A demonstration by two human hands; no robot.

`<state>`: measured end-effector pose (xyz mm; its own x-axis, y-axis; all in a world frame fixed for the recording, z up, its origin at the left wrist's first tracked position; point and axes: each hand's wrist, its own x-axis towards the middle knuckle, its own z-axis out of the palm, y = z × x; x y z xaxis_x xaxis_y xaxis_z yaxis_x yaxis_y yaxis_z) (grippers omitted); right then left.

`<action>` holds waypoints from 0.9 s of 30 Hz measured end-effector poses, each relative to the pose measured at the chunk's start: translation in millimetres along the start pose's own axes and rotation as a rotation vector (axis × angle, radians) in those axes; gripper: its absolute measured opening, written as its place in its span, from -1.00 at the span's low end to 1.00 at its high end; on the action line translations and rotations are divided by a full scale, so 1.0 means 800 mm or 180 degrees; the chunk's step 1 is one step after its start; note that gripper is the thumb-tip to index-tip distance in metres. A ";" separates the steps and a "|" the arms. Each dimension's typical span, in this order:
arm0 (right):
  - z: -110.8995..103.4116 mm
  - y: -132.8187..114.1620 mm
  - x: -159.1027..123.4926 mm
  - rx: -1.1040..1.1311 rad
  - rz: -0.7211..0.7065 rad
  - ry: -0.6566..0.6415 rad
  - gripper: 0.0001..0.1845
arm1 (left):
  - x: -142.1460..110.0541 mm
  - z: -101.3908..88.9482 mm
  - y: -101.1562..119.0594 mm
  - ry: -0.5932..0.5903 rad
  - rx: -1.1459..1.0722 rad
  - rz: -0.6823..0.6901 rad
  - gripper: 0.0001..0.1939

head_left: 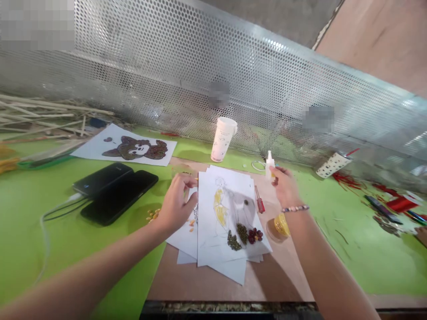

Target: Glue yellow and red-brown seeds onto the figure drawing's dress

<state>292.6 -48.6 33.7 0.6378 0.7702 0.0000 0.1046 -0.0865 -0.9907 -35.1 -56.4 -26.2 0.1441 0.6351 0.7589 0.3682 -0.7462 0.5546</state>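
Observation:
My right hand (285, 184) has its fingers on a white squeeze bottle with a pointed nozzle (269, 166), held upright beyond the papers. At the left edge of the top sheet is my left hand (178, 200), fingers bent, thumb apart from them, nothing visible in it. Between the hands lies a stack of white paper (207, 249). Its top sheet bears a pencil figure drawing (219, 209) partly coloured yellow. Green beans (234, 240) and dark red beans (255, 235) lie in small heaps on that sheet. Orange-yellow kernels (191, 226) are scattered by my left hand.
A red-handled screwdriver (260, 203) and a tub with yellow contents (282, 226) lie right of the papers. A white cup (223, 140) stands behind them. Two black devices (118, 198) with cables and a bear picture (138, 149) are at left. A perforated metal screen (187, 80) bounds the table.

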 end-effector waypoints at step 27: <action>-0.077 0.051 0.065 -0.1983 -0.0107 -0.0913 -0.58 | -0.013 0.012 0.002 -0.1695 0.0674 0.0158 -0.77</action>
<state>376.7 -51.0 1.3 0.4081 0.9083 -0.0916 0.5950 -0.3408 -0.7279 -27.1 -62.2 -36.6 0.5884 0.6542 0.4751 0.5173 -0.7562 0.4006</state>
